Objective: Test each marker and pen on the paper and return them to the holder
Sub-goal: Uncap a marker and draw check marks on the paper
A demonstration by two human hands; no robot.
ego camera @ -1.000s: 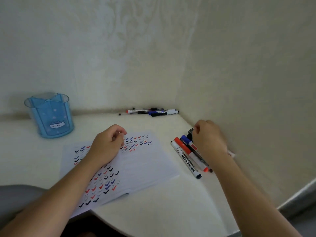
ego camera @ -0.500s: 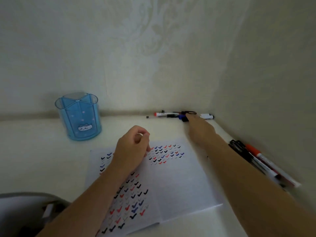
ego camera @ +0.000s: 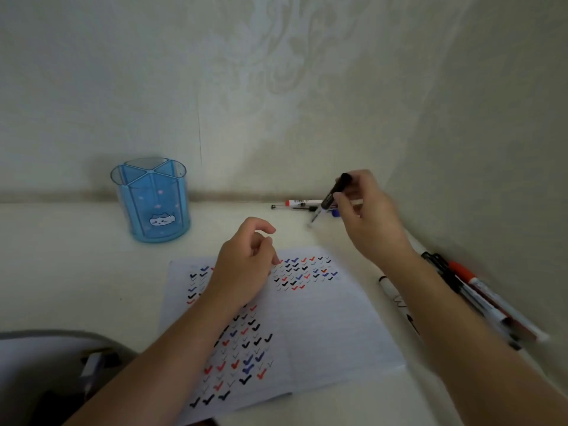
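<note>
Right hand (ego camera: 368, 222): raised above the back of the tabletop (ego camera: 76, 256), fingers and thumb curled round a black pen (ego camera: 333, 195).
Black pen: tilted, dark end up and thin end down – the lower tip is blurred, possibly uncapped.
Left hand (ego camera: 246, 265): rests on the paper (ego camera: 332, 327), fingers loosely curled, holding nothing.
Paper: flat on the tabletop in front of the person, covered in small black, red and blue ticks.
Holder (ego camera: 152, 201): blue, see-through, upright at the back left – well apart from both hands, its compartments hold nothing.
Back pens (ego camera: 302, 204): a few lie along the back wall, just behind the raised pen.
Right markers (ego camera: 479, 296): a bunch lies along the right wall.
White marker (ego camera: 396, 299): 1 more, partly hidden under the right forearm.
</note>
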